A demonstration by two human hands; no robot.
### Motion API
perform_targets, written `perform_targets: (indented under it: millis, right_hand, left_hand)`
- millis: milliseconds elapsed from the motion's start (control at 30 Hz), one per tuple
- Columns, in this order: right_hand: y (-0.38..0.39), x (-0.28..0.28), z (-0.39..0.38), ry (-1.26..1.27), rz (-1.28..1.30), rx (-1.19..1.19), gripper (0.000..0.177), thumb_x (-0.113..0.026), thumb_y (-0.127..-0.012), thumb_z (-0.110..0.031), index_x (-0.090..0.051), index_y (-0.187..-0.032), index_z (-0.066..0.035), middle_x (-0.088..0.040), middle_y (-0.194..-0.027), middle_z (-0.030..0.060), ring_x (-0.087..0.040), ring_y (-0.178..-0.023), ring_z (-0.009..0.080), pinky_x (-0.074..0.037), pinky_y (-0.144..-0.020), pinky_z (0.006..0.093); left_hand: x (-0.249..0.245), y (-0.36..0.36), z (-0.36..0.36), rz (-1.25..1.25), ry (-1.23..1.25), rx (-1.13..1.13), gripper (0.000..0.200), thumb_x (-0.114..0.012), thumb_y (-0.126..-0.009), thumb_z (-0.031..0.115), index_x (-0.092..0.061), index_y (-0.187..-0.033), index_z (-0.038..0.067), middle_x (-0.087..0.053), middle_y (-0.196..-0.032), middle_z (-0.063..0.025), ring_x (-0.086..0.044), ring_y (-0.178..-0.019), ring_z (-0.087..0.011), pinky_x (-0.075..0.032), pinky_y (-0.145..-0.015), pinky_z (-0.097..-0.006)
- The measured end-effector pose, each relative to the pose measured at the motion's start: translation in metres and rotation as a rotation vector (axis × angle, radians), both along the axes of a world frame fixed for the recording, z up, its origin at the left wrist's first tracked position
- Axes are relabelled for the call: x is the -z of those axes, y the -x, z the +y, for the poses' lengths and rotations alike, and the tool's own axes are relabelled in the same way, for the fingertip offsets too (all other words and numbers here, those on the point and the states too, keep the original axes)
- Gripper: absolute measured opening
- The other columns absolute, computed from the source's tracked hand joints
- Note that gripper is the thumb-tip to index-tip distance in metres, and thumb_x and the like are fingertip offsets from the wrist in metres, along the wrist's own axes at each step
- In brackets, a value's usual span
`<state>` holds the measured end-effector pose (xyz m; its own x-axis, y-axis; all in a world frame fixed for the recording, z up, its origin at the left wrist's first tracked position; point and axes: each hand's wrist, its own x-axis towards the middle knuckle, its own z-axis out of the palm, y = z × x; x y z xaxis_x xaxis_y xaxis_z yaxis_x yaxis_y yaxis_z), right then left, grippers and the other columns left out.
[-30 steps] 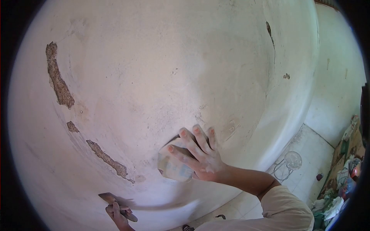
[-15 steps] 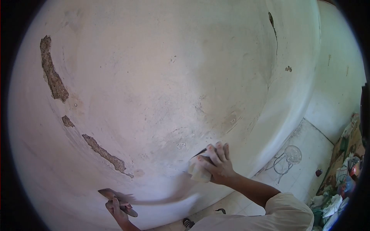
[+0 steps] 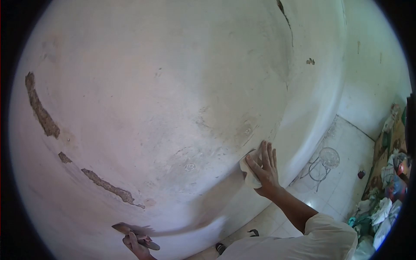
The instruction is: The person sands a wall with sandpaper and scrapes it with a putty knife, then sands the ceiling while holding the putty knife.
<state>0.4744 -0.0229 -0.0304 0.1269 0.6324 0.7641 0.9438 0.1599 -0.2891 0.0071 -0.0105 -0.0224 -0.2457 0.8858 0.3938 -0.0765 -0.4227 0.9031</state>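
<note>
Right of centre in the frame, a person's right hand [image 3: 267, 175] lies flat over a small, off-white, bent sheet [image 3: 251, 178], which rests against a broad, off-white plastered wall [image 3: 164, 47]. Its fingers are stretched out and close to one another, with the thumb set apart across the sheet; whether an edge is pinched beneath cannot be told. At lower left, the left hand [image 3: 137, 248] grips a brown-grey scraper [image 3: 121, 227] with a flat, flared blade, fingers wrapped about the handle, blade angled toward the upper left; contact with the wall is unclear. Light, thin and pliable by its look, the sheet would probably crease or slip if held by a corner, and should handle best under an even palm. The scraper appears stiff and fairly light, best held by its handle, clear of the blade. Rough brown patches [image 3: 42, 113] scar the wall at left, while a pale, round-topped stool [image 3: 329, 157] stands at right near a jumbled, many-coloured heap of bags [image 3: 382, 211].
</note>
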Motion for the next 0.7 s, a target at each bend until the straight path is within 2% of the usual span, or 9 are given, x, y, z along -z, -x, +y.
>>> perform_targets:
  millis: [167,200,267,400,533,700]
  right_hand:
    - [0.015,0.017,0.011,-0.071,0.096,-0.044,0.086,-0.079,-0.074,-0.028,-0.036,-0.148,-0.019,-0.008,-0.153,0.0372,-0.009,-0.140,0.0592,-0.012,-0.108,0.0707]
    - [0.015,0.021,0.014,-0.087,0.077,-0.038,0.085,-0.078,-0.077,-0.029,-0.034,-0.148,-0.015,-0.008,-0.152,0.0388,-0.007,-0.140,0.0597,-0.011,-0.108,0.0708]
    - [0.014,0.023,0.019,-0.109,0.077,-0.007,0.084,-0.077,-0.077,-0.030,-0.036,-0.148,-0.014,-0.009,-0.153,0.0382,-0.008,-0.140,0.0599,-0.011,-0.108,0.0709]
    - [0.000,-0.014,0.024,-0.151,0.091,0.080,0.083,-0.078,-0.076,-0.027,-0.037,-0.148,-0.014,-0.011,-0.154,0.0349,-0.010,-0.141,0.0576,-0.013,-0.108,0.0704]
    - [-0.018,-0.062,0.025,-0.219,0.074,0.132,0.086,-0.078,-0.075,-0.017,-0.036,-0.149,-0.016,-0.011,-0.157,0.0291,-0.012,-0.144,0.0516,-0.018,-0.111,0.0659]
    - [-0.017,-0.058,0.026,-0.235,0.109,0.079,0.085,-0.078,-0.074,-0.015,-0.037,-0.149,-0.013,-0.012,-0.157,0.0302,-0.011,-0.144,0.0524,-0.017,-0.112,0.0647]
  left_hand:
    - [-0.001,-0.003,0.000,-0.023,0.025,-0.015,0.041,-0.060,-0.096,0.034,-0.062,-0.076,-0.002,-0.060,-0.064,-0.0098,-0.054,-0.049,-0.0174,-0.046,-0.047,-0.0294]
    - [0.000,-0.001,0.000,-0.022,0.024,-0.013,0.041,-0.061,-0.096,0.035,-0.062,-0.079,-0.003,-0.060,-0.064,-0.0099,-0.054,-0.050,-0.0175,-0.045,-0.047,-0.0294]
    - [0.007,0.003,0.002,-0.021,0.025,-0.030,0.042,-0.060,-0.096,0.036,-0.062,-0.079,-0.002,-0.060,-0.064,-0.0099,-0.054,-0.050,-0.0176,-0.045,-0.047,-0.0292]
    - [0.006,0.001,0.003,-0.056,0.047,-0.072,0.045,-0.059,-0.096,0.037,-0.062,-0.073,-0.002,-0.060,-0.065,-0.0097,-0.053,-0.049,-0.0179,-0.044,-0.047,-0.0284]
    - [0.008,0.004,0.004,-0.013,0.026,-0.073,0.047,-0.059,-0.096,0.037,-0.063,-0.069,-0.001,-0.061,-0.067,-0.0101,-0.054,-0.051,-0.0185,-0.044,-0.047,-0.0286]
    - [0.007,0.004,0.004,0.029,-0.055,-0.018,0.046,-0.057,-0.098,0.033,-0.064,-0.066,0.000,-0.062,-0.070,-0.0109,-0.054,-0.053,-0.0185,-0.044,-0.048,-0.0287]
